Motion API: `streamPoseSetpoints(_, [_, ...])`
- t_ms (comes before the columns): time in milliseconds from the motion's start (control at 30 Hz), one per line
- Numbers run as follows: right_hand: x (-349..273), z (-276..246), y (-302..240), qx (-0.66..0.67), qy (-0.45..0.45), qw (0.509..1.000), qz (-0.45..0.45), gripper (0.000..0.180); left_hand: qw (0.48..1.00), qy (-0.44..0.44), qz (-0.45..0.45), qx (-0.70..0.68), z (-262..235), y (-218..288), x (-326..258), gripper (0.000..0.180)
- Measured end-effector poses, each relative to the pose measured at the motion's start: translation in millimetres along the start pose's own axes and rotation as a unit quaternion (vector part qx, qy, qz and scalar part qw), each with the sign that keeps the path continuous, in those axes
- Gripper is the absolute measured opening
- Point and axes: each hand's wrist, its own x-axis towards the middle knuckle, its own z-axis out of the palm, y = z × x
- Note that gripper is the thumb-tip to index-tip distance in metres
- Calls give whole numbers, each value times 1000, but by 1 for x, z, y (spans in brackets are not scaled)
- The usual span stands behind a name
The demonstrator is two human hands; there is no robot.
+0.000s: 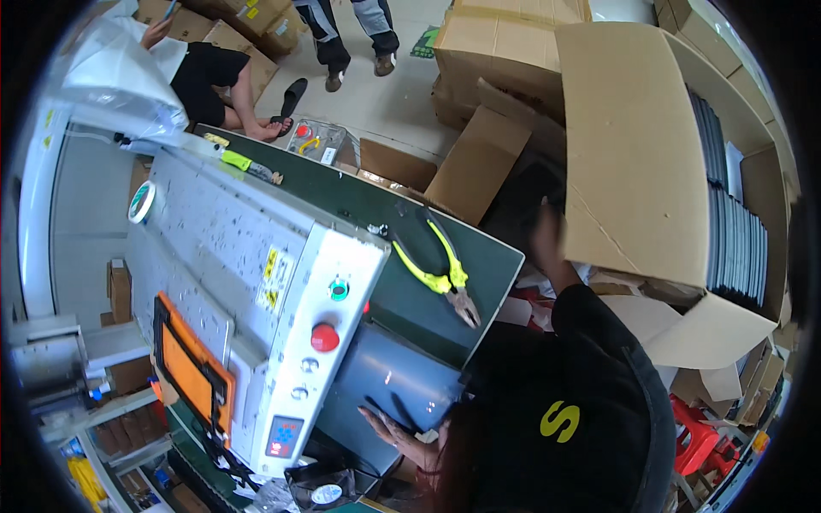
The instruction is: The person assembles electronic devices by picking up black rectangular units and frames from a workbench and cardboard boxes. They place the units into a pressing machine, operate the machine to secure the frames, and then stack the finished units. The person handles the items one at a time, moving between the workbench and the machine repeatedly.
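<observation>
My left hand (402, 440) rests with its fingers stretched out on a glossy grey panel (389, 376), which lies at the machine's front edge. At the upper right, my right hand (547, 238) is smeared by motion. It is beside a dark, flat-looking thing (526, 192) between the cardboard boxes; I cannot make out whether it grips it. Pliers with yellow-green handles (449, 278) lie spread on the dark green bench top (505, 265), between both hands.
The white machine (316, 368) has a red button (325, 337) and an orange frame (192, 368). A large open carton (633, 145) at right holds several stacked dark panels (735, 239). Tape (142, 203) lies on the machine. Beyond the bench, one person sits (214, 81), another stands (351, 34).
</observation>
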Motion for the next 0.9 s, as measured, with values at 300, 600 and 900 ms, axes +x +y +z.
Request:
streamPoseSetpoints(300, [52, -15, -18, 857, -79, 461, 215, 47, 988, 64, 3, -139, 3, 2, -3, 104])
streamPoseSetpoints(600, [35, -99, -132, 835, -195, 473, 202, 49, 969, 187, -16, -158, -15, 28, -10, 77])
streamPoseSetpoints(900, [49, -112, -171, 918, -350, 163, 85, 31, 943, 186, 14, -276, -19, 62, -17, 67])
